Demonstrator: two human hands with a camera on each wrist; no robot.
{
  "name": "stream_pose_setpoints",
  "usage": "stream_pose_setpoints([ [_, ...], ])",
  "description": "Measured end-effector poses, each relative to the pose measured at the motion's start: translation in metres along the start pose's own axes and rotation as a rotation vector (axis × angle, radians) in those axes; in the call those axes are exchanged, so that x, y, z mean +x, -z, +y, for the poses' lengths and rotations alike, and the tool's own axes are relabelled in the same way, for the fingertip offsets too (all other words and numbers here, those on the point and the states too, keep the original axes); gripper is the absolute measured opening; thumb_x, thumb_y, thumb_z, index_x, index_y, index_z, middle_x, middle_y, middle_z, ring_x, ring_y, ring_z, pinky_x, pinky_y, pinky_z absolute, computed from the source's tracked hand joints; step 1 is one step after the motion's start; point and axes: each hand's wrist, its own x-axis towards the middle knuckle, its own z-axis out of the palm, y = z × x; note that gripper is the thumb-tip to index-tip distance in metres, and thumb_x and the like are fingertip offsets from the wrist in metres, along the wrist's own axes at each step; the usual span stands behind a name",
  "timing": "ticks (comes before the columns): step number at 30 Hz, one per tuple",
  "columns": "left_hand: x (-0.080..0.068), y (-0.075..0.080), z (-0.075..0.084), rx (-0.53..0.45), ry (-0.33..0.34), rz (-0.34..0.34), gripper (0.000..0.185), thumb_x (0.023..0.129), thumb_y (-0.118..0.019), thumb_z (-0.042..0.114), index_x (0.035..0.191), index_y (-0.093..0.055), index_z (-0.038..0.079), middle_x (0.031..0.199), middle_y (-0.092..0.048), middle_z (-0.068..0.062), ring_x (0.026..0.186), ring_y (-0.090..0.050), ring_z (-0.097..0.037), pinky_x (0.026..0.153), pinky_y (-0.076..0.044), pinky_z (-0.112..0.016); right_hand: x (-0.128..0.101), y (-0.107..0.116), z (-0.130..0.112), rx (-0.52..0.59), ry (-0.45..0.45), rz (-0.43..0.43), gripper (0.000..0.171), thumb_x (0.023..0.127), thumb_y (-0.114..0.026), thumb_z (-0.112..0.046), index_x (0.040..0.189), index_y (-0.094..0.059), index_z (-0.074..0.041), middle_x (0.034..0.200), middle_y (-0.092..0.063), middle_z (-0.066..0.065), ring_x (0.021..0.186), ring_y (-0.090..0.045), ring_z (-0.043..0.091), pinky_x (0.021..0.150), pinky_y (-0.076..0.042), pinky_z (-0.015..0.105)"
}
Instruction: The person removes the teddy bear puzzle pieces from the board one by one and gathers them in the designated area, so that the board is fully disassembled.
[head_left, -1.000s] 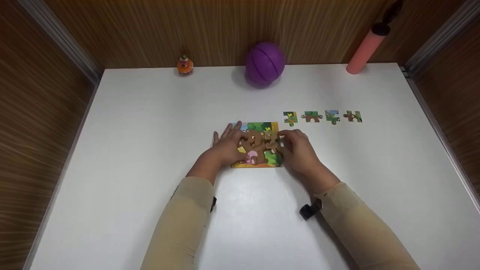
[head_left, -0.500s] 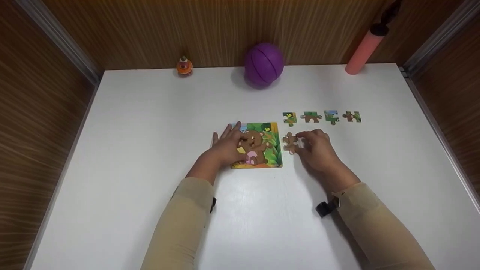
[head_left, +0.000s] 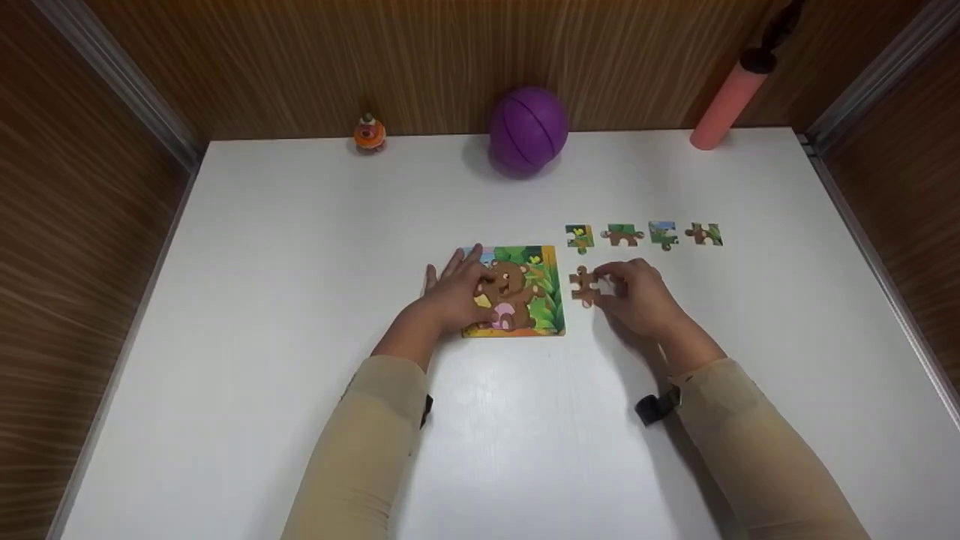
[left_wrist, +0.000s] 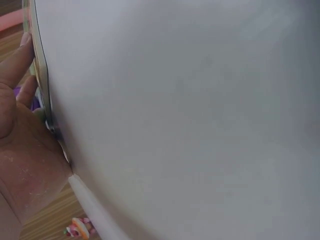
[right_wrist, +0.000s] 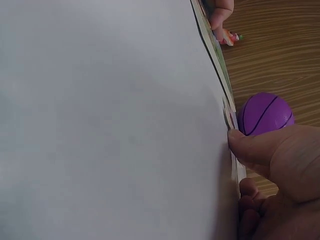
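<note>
Two hands: both mine, both down on the white counter (head_left: 300,262), beige sleeves to the wrists.
Left hand (head_left: 450,296): lay flat on the left part of the puzzle board (head_left: 529,289), fingers (head_left: 455,264) straight and spread, pressing it down, gripping nothing.
Left wrist view: palm (left_wrist: 22,145) sat against the board's edge, mostly white counter in frame, little else readable.
Right hand (head_left: 637,296): just right of the board, fingers curled, pinching the brown puzzle piece (head_left: 583,286) at its right side.
Right wrist view: my thumb (right_wrist: 260,147) pressed on the thin edge of the piece (right_wrist: 233,162), close to the counter.
Brown piece location: on or just above the counter, cannot tell which; between the board and my right hand, apart from the board's right edge.
Puzzle board: bear picture, green leaves on the right, orange border, flat on the counter near the middle.
Four loose pieces (head_left: 643,235): in a row on the counter, beyond my right hand, each apart from the next.
Purple ball (head_left: 528,130): at the far edge against the wooden wall, also seen from the right wrist (right_wrist: 265,114).
Orange toy (head_left: 370,133): small, far edge, left of the ball.
Pink tube (head_left: 726,99): far right corner, leaning tilted against the wall.
</note>
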Motion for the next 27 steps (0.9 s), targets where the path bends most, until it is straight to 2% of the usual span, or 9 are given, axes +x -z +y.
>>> stream_pose_setpoints([
  [6, 0.001, 0.001, 0.001, -0.001, 0.004, -0.001, 0.067, 0.095, -0.081, 0.033, 0.151, -0.048, 0.019, 0.179, 0.000, 0.001, 0.163, 0.009, -0.023, 0.125, 0.017, -0.057, 0.002, 0.001, 0.001, -0.006, -0.017, -0.010, 0.038, 0.098, -0.075, -0.007, 0.134, -0.067, 0.003, 0.115, -0.060, 0.021, 0.103, -0.052, 0.032, 0.090, -0.047, 0.048],
  [11, 0.002, 0.001, 0.001, 0.001, 0.007, 0.000, 0.066, 0.094, -0.082, 0.034, 0.149, -0.048, 0.019, 0.179, 0.000, 0.001, 0.163, 0.009, -0.023, 0.125, 0.018, -0.057, 0.003, 0.001, 0.000, 0.014, -0.075, -0.020, 0.043, 0.097, -0.075, -0.006, 0.138, -0.064, 0.002, 0.117, -0.058, 0.021, 0.104, -0.052, 0.033, 0.091, -0.048, 0.049],
  [15, 0.002, 0.000, 0.002, -0.009, 0.006, 0.001, 0.064, 0.095, -0.082, 0.033, 0.149, -0.051, 0.018, 0.179, 0.000, 0.001, 0.163, 0.009, -0.023, 0.125, 0.018, -0.057, 0.000, 0.000, -0.001, 0.043, -0.090, 0.012, 0.051, 0.094, -0.076, -0.002, 0.142, -0.059, 0.005, 0.115, -0.057, 0.021, 0.103, -0.052, 0.033, 0.090, -0.048, 0.048],
  [20, 0.002, -0.001, 0.001, -0.022, 0.005, 0.005, 0.061, 0.095, -0.081, 0.031, 0.148, -0.054, 0.018, 0.179, -0.001, 0.002, 0.163, 0.010, -0.022, 0.125, 0.018, -0.057, -0.005, -0.002, -0.007, 0.081, -0.064, 0.088, 0.055, 0.094, -0.076, -0.005, 0.143, -0.056, 0.008, 0.114, -0.056, 0.023, 0.103, -0.052, 0.033, 0.091, -0.046, 0.049],
  [24, 0.002, -0.001, 0.000, -0.026, 0.004, 0.012, 0.064, 0.095, -0.082, 0.032, 0.150, -0.053, 0.018, 0.179, -0.001, 0.002, 0.163, 0.010, -0.022, 0.125, 0.018, -0.056, -0.008, -0.006, -0.019, 0.089, 0.005, 0.156, 0.048, 0.093, -0.074, -0.003, 0.139, -0.061, 0.008, 0.117, -0.059, 0.025, 0.107, -0.055, 0.037, 0.095, -0.047, 0.052],
  [27, 0.002, -0.001, -0.001, -0.023, -0.007, 0.009, 0.064, 0.095, -0.082, 0.032, 0.150, -0.053, 0.017, 0.179, -0.001, 0.001, 0.163, 0.009, -0.022, 0.124, 0.018, -0.057, -0.009, -0.013, -0.029, 0.080, 0.057, 0.173, 0.044, 0.094, -0.075, -0.002, 0.135, -0.063, 0.007, 0.114, -0.061, 0.024, 0.106, -0.059, 0.037, 0.093, -0.050, 0.051],
])
